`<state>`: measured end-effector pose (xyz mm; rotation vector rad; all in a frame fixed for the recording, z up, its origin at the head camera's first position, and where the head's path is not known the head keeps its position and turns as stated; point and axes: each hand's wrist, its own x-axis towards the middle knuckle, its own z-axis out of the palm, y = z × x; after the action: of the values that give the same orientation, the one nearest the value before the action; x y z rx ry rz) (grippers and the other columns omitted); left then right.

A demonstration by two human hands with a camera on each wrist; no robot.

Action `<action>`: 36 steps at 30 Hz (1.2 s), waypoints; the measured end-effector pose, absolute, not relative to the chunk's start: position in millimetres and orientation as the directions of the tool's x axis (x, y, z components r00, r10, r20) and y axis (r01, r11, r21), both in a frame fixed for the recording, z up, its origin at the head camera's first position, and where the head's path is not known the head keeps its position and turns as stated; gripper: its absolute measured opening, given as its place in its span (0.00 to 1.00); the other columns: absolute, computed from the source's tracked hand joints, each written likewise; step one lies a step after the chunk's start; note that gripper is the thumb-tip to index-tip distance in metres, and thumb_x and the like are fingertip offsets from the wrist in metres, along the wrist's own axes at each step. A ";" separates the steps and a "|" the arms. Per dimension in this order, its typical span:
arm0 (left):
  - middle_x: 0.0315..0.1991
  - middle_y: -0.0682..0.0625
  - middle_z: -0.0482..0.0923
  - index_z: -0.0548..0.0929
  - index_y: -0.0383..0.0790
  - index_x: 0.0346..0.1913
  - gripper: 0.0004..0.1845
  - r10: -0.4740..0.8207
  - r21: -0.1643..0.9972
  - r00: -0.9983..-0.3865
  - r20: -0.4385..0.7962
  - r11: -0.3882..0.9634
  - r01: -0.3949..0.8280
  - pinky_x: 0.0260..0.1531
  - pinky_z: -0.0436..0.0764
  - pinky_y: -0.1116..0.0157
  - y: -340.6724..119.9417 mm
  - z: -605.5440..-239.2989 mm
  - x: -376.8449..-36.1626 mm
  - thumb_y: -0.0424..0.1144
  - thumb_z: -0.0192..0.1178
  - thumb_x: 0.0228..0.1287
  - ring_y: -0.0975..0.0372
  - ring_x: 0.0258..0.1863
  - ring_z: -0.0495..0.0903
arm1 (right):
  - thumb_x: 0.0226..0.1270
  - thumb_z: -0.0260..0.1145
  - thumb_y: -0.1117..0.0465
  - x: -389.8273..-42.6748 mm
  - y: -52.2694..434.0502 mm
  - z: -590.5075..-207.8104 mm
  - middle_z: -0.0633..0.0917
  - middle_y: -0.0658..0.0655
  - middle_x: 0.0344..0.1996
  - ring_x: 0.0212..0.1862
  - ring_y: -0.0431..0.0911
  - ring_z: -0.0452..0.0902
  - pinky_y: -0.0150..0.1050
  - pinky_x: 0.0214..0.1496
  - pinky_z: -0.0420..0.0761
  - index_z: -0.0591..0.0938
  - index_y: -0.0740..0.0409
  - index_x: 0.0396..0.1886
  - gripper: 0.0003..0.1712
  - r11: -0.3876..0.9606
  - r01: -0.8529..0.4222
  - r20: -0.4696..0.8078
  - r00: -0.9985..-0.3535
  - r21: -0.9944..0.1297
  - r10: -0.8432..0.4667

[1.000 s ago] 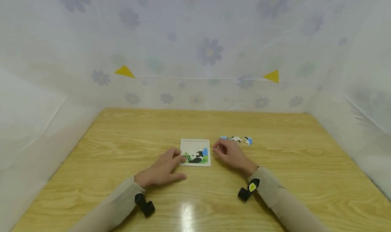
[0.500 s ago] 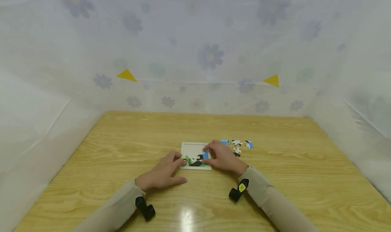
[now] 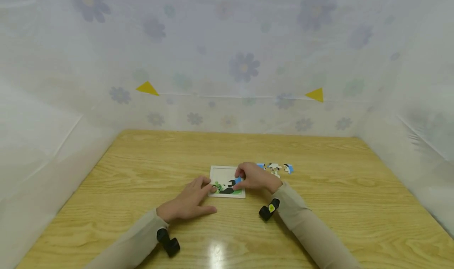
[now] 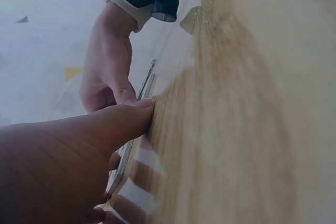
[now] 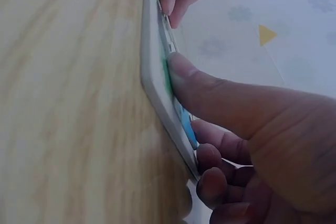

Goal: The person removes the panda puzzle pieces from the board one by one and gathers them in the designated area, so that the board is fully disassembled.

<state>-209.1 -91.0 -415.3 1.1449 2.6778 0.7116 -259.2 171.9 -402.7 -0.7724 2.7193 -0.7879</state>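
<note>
Puzzle tray (image 3: 222, 173) sits mid-bench (image 3: 142, 174), panda picture partly filled along its near edge. Right hand (image 3: 253, 178) lies on the tray's right side, thumb pressing the green strip, fingers curled over a blue piece (image 3: 238, 180) at the tray's 3 o'clock edge. Left hand (image 3: 189, 200) lies flat on the bench at the tray's 8 o'clock, fingers relaxed, fingertips (image 3: 212, 188) touching the tray's left rim, holding nothing. Loose pieces (image 3: 276, 167) lie at the tray's 2 o'clock, near it.

White square puzzle tray (image 3: 221, 173) flat on table, lower row filled with panda pieces; blue piece (image 3: 238, 180) at right edge, upper area bare.
</note>
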 end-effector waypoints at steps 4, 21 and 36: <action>0.59 0.43 0.62 0.74 0.39 0.61 0.29 0.712 0.477 -0.700 0.048 0.600 0.643 0.59 0.64 0.45 -90.5 -415.6 -209.6 0.53 0.62 0.63 0.50 0.59 0.64 | 0.52 0.77 0.53 -261.0 171.2 -401.7 0.77 0.50 0.27 0.29 0.40 0.69 0.33 0.35 0.72 0.79 0.57 0.35 0.19 0.725 -0.416 -0.061 -0.845 -0.548 -0.531; 0.59 0.42 0.62 0.74 0.39 0.60 0.29 0.713 0.476 -0.699 0.053 0.597 0.646 0.58 0.64 0.45 -93.1 -413.7 -208.8 0.54 0.61 0.63 0.49 0.58 0.64 | 0.65 0.68 0.56 -256.5 173.7 -407.2 0.78 0.49 0.32 0.30 0.38 0.68 0.33 0.36 0.73 0.76 0.57 0.48 0.16 0.644 -0.550 0.029 -0.772 -0.532 -0.635; 0.62 0.40 0.60 0.73 0.39 0.62 0.31 0.712 0.471 -0.701 0.037 0.606 0.641 0.62 0.61 0.45 -91.9 -416.2 -209.9 0.55 0.61 0.63 0.48 0.62 0.62 | 0.63 0.68 0.64 -239.6 213.6 -409.0 0.80 0.56 0.35 0.25 0.35 0.69 0.31 0.27 0.73 0.79 0.67 0.51 0.18 0.540 -0.646 0.370 -0.758 -0.539 -0.537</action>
<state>-209.9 -91.9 -416.2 1.1356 2.6749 0.6920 -239.6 213.6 -409.0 -1.1215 2.8950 -1.1247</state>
